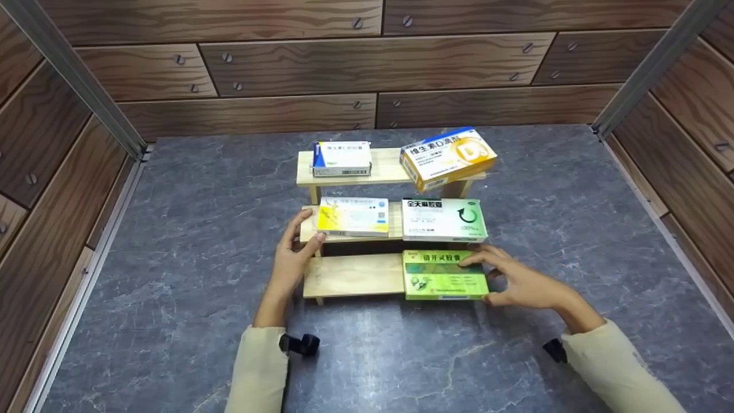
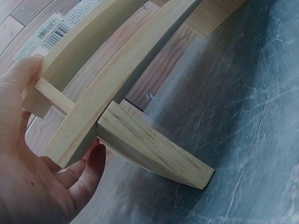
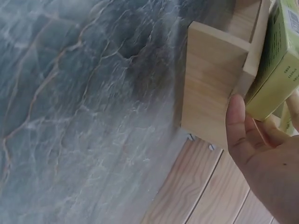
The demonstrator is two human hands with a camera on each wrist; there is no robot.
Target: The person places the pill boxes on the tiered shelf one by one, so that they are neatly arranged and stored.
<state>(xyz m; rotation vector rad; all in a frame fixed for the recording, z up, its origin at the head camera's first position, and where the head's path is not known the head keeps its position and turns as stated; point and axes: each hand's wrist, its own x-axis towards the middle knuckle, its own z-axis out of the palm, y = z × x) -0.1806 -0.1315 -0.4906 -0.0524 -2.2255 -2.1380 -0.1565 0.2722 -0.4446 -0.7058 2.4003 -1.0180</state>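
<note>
A three-step wooden stand [image 1: 352, 275] holds several medicine boxes. My left hand [image 1: 291, 258] grips its left end by the middle step, thumb on the near side; in the left wrist view the fingers [image 2: 88, 172] curl round the wood. On the right half of the bottom step lies a green medicine box [image 1: 444, 278]. My right hand [image 1: 524, 285] holds this box at its right end, one finger on its top and the thumb by its near right corner. In the right wrist view the thumb [image 3: 236, 112] also meets the stand's end, and the other fingers are partly hidden.
On the middle step lie a yellow-and-white box [image 1: 352, 217] and a white-and-green box [image 1: 444, 219]. The top step bears a blue-and-white box [image 1: 342, 158] and a tilted orange-and-white box [image 1: 447, 156] overhanging its edge. Wood-patterned walls [image 1: 373, 63] enclose the grey marbled table [image 1: 189, 275].
</note>
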